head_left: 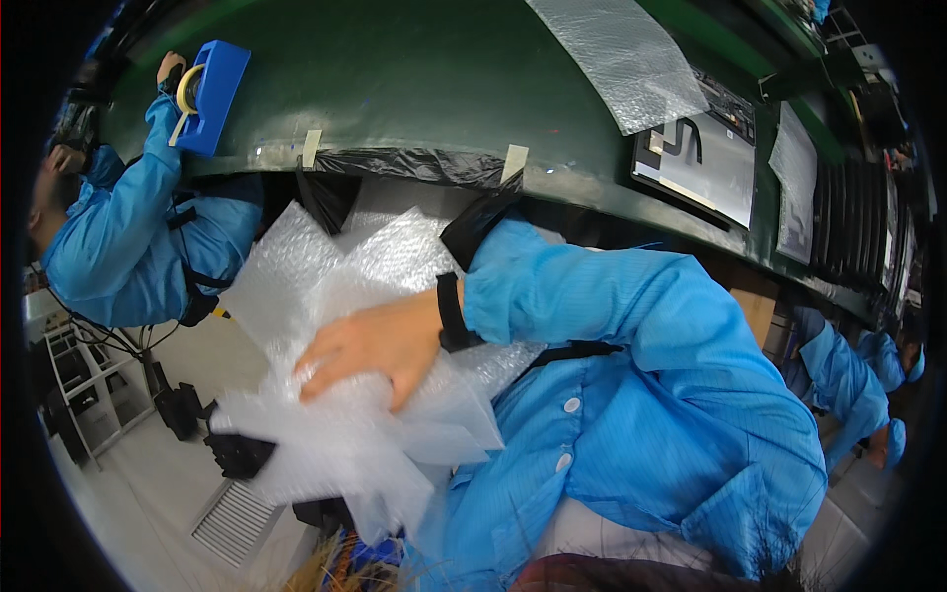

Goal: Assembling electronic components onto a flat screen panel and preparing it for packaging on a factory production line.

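Note:
My right hand [370, 345] reaches leftward across a loose bundle of clear bubble wrap sheets [380, 242]. Its fingers curl over the crumpled plastic, with the thumb apart on the near side, and a black band circles the wrist. The bundle fans out in front of me, just off the green bench [414, 79]. Beside it, a black plastic bag [414, 166] is fixed along the bench edge with pieces of tape. My left hand does not show; the wrap covers much of the area before my body.
A blue tape dispenser [219, 99] stands at the far left, near a co-worker [138, 237] in blue. On the right lie a flat metallic panel [705, 168] and a bubble wrap sheet [621, 59], with a row of black panels [848, 217] beyond. A floor grate [235, 523] is lower left.

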`<state>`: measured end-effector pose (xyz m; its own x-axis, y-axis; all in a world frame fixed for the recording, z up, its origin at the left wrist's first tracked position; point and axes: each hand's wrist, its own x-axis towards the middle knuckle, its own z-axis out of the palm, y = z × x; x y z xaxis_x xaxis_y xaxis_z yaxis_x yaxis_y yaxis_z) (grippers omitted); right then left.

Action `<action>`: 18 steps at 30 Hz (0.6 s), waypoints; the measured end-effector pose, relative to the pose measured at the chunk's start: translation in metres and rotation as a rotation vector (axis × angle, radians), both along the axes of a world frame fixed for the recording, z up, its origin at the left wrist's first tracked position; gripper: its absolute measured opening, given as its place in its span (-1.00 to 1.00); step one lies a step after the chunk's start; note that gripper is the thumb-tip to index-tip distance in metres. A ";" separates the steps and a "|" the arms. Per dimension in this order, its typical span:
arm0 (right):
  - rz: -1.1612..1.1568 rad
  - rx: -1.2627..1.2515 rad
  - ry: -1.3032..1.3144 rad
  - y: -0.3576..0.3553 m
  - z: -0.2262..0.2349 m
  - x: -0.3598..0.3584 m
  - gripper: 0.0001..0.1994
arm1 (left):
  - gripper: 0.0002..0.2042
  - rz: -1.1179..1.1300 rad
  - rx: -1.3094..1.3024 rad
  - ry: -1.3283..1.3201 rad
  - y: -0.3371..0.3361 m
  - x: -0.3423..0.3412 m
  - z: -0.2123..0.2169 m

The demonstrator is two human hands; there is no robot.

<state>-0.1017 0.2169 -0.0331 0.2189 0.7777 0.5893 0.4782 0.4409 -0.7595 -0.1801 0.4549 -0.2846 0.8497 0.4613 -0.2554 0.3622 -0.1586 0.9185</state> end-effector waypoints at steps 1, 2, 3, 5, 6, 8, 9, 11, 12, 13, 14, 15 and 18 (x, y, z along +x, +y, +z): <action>-0.118 -0.016 0.032 0.003 -0.023 0.010 -0.10 | -0.46 0.006 0.013 0.002 0.002 0.002 -0.001; -0.235 -0.032 0.064 0.002 -0.054 0.021 -0.12 | -0.46 0.013 0.026 0.005 0.003 0.003 -0.003; -0.405 -0.205 0.310 -0.006 -0.113 0.031 -0.16 | -0.45 0.010 0.042 0.006 0.002 0.007 0.000; -0.636 -0.126 0.622 -0.041 -0.193 0.042 -0.52 | -0.44 0.020 0.069 0.006 0.000 0.015 0.005; -0.622 -0.128 0.626 -0.048 -0.198 0.044 -0.52 | -0.44 0.039 0.088 0.007 0.003 0.013 0.003; -0.725 -0.317 0.715 -0.063 -0.202 0.054 -0.55 | -0.43 0.056 0.123 -0.002 0.008 0.022 -0.001; -0.780 -0.414 0.762 -0.072 -0.203 0.055 -0.57 | -0.43 0.059 0.139 -0.003 0.008 0.026 -0.003; -0.903 -0.608 0.850 -0.093 -0.202 0.059 -0.58 | -0.42 0.053 0.166 -0.013 0.003 0.039 -0.009; -0.971 -0.703 0.899 -0.104 -0.200 0.058 -0.59 | -0.42 0.040 0.180 -0.018 0.001 0.047 -0.012; -1.039 -0.798 0.950 -0.114 -0.198 0.057 -0.59 | -0.42 0.025 0.192 -0.024 -0.003 0.056 -0.015; -1.108 -0.894 1.002 -0.125 -0.196 0.054 -0.59 | -0.41 0.009 0.204 -0.030 -0.007 0.066 -0.018; -1.150 -0.875 0.941 -0.125 -0.162 0.049 -0.42 | -0.41 0.022 0.215 -0.032 -0.012 0.071 -0.026; -0.957 -1.201 0.889 -0.138 -0.109 0.023 -0.36 | -0.40 0.003 0.237 -0.046 -0.043 0.098 -0.032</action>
